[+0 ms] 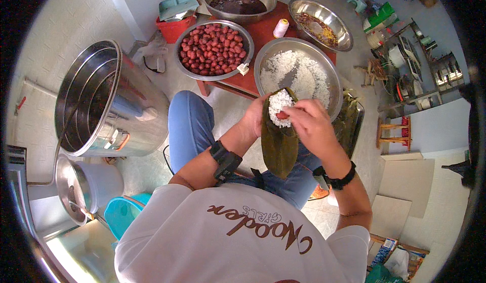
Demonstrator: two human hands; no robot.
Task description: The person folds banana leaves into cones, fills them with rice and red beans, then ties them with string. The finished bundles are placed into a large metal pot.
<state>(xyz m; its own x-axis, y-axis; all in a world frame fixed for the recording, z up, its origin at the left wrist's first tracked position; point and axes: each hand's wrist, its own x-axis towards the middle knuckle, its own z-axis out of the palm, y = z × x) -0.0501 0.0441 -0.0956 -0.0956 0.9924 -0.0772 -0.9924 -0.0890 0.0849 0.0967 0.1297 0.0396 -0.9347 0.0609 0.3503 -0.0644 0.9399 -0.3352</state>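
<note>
My left hand (257, 116) holds a folded dark green leaf (280, 155) filled with white rice (280, 100). The fingers of my right hand (312, 125) are at the rice, touching a red jujube (281, 115) that lies on it. The leaf's long end hangs down towards my lap. Just beyond my hands stands a steel bowl of white rice (303, 68). To its left is a steel bowl of red jujubes (212, 49), with a small white object (243, 69) at its rim.
A red table (262, 28) bears the bowls, a thread spool (281, 28), a basin of dark liquid (238, 4) and a basin with yellowish bits (317, 26). More leaves (347, 118) lie in a tray at right. A large steel pot (131, 119) stands at left.
</note>
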